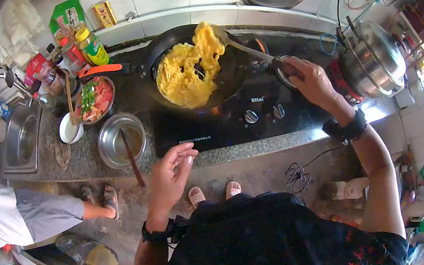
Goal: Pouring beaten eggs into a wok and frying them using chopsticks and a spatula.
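Observation:
My right hand (308, 76) grips the handle of a metal cooking spatula (244, 47) over the stove. The spatula's head lifts a clump of yellow scrambled egg at the wok's far side. More scrambled egg (186, 80) lies in the black wok (234, 78), which sits on a gas cooktop (220, 129). My left hand (171, 175) is held in front of the counter edge, fingers loosely bent and apart, with nothing in it. Nearest to it is a steel bowl (108, 152) with brown chopsticks (130, 156) leaning out. Behind that stands a bowl of cut tomato and green onion (95, 99).
A small white bowl (69, 131) and several bottles (92, 47) crowd the left counter beside a sink (23, 138). At right stands a lidded steel pot (372, 59). Another person's legs (52, 209) are at left. A cable (299, 176) lies on the floor.

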### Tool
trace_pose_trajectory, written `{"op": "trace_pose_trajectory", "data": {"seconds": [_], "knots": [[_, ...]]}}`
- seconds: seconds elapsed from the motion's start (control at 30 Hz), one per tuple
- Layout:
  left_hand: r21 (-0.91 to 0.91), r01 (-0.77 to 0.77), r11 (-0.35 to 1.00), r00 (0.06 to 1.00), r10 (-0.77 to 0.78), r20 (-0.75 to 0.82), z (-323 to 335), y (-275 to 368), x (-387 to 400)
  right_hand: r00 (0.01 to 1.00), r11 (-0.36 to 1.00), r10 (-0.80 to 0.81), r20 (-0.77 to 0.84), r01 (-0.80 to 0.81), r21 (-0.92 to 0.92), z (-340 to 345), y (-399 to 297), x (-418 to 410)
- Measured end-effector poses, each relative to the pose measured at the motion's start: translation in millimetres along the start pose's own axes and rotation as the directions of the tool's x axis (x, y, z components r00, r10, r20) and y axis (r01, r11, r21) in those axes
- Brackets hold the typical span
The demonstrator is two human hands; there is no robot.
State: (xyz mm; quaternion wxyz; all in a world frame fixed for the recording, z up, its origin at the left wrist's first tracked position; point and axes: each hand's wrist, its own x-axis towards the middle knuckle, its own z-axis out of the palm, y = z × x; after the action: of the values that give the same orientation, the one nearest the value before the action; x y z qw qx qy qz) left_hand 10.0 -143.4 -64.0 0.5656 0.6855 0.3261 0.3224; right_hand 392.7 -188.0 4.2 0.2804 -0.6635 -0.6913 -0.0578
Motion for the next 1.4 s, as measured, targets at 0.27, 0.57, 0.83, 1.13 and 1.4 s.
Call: {"op": "trace_pose_trajectory", "data": {"seconds": [0.27,0.57,0.83,1.13,1.4], "knots": [[-0.052,0.039,0.998,0.999,-0.040,-0.007,4,-4,-7,0.977,0.933,-0.004,0.212,0.080,-0.350,-7,-23,-7],[-0.100,0.060,0.993,0.998,-0.060,0.007,7,-7,-14,0.998,0.942,0.036,0.050,-0.017,-0.336,-5,-13,11],[-0.120,0.054,0.991,0.998,-0.051,0.031,4,-10,-18,0.986,0.961,0.164,0.039,-0.151,-0.232,21,11,16],[-0.104,0.091,0.990,0.996,-0.088,0.035,3,-5,-19,0.974,0.966,0.228,0.010,-0.225,-0.131,30,-1,23],[-0.103,0.003,0.995,0.997,0.006,0.081,6,-10,-18,0.975,0.978,0.173,0.140,-0.153,-0.145,-8,-25,24]]}}
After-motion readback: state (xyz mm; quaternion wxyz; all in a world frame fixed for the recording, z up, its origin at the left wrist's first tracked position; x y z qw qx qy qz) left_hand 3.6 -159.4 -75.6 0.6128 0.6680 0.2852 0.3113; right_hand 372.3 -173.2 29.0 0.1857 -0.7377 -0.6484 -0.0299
